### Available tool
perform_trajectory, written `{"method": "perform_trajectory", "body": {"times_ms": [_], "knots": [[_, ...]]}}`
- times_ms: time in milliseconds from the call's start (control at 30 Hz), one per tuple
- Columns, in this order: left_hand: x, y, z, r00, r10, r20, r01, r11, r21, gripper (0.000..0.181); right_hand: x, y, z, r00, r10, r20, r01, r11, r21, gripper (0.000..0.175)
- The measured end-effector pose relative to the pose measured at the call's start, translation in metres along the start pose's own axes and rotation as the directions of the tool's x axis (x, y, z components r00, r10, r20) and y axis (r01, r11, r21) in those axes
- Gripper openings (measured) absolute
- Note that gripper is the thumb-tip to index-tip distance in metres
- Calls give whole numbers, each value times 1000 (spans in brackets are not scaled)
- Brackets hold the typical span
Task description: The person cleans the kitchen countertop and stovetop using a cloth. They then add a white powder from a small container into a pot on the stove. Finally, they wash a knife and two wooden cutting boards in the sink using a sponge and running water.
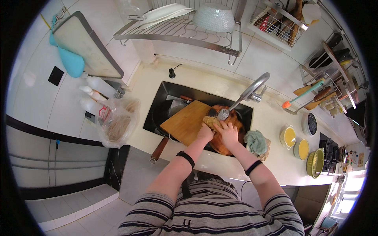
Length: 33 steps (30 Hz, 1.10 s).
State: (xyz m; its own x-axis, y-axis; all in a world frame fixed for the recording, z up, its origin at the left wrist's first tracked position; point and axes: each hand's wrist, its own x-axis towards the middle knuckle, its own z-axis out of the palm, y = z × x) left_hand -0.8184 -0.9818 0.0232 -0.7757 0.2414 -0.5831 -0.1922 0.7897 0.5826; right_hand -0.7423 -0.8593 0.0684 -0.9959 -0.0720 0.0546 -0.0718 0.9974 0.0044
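Note:
My left hand (205,133) is closed on a tan, fibrous scrubber (211,122) under the faucet's spray head (223,114). Beside it my right hand (229,134) lies with spread fingers, its fingertips touching the scrubber's right end. Below both hands is a round brown wooden lid or board (220,144) with dark patches, in the right part of the black sink (246,112). A rectangular wooden cutting board (184,122) rests tilted to the left, over a dark pan with a wooden handle (159,150) that sticks out past the sink's front edge.
Green and tan cloths (256,142) lie right of the sink. Farther right stand yellow-filled bowls (288,137) and a green strainer basket (315,163). A plastic bag (118,126) and bottles are at the left. A metal dish rack (177,37) hangs above, and the curved faucet (254,84) reaches over the sink.

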Motion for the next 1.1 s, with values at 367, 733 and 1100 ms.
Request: {"method": "perform_trajectory", "body": {"times_ms": [367, 733, 1100], "knots": [[0, -14, -5, 998, 60, 26, -60, 998, 2, 89, 29, -10, 28, 995, -52, -81, 44, 993, -106, 56], [20, -42, 6, 999, 35, 29, -22, 936, -352, 74, 10, 13, 50, 982, 162, 94, -142, 972, -187, 58], [54, 13, -8, 985, 145, -88, -156, 979, -131, 61, 59, 98, 30, 883, 378, 278, -430, 414, 802, 72]]}}
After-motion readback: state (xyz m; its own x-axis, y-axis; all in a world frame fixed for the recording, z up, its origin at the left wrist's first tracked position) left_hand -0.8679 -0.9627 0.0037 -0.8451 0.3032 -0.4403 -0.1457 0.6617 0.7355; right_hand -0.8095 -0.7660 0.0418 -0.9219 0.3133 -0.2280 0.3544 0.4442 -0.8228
